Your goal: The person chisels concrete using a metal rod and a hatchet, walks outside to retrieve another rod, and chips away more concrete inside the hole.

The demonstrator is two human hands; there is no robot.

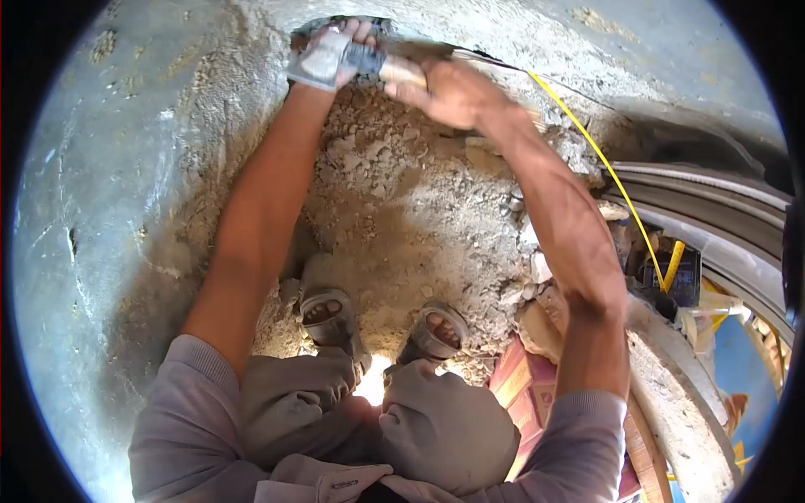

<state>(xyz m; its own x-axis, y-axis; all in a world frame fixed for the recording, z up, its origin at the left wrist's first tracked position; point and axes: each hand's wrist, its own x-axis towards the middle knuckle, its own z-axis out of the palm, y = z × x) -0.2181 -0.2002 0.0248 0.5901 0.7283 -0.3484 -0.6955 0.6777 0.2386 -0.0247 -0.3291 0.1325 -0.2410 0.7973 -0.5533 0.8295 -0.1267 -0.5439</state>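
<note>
My right hand (457,92) is wrapped around the wooden handle of a hammer (321,63). The hammer's broad metal head is blurred and lies in front of my left hand (362,32). My left hand is closed at a dark, rough-edged hole (387,25) in the grey wall. Its fingers curl behind the hammer head, and what they grip is hidden. Below both hands, loose rubble (377,163) covers the ground along the foot of the wall.
A bright yellow cord (595,147) runs from the wall down to a dark box-like device (677,272) on the right. Grey pipes (696,184) curve beside it. Stone slabs (679,394) and red cartons (524,390) stand by my right side. My sandalled feet (436,331) rest on dusty ground.
</note>
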